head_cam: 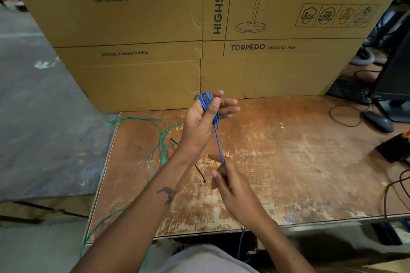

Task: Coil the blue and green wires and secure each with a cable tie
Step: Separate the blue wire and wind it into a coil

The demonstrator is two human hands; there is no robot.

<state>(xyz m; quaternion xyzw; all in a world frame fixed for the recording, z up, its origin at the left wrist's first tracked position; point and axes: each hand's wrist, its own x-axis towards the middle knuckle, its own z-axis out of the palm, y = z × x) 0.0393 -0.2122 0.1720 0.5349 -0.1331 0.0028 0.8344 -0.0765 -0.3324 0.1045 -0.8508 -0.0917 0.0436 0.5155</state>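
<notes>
Looping through your raised left hand (205, 115), the blue wire (218, 146) sits bunched in several turns over the palm, with your thumb curled across the bundle and the fingers only loosely bent behind it. From there a single strand runs taut down to your right hand (230, 186), whose thumb and fingers pinch it above the worn wooden table (288, 162); below that hand the wire drops past the table's near edge. The green wire (159, 139) lies loose on the table's left side and trails off its front corner. A black cable tie (199, 173) rests on the table, partly hidden by your left forearm. Cardboard boxes (155, 29) stand behind; a mouse (378, 121) lies at the right.
</notes>
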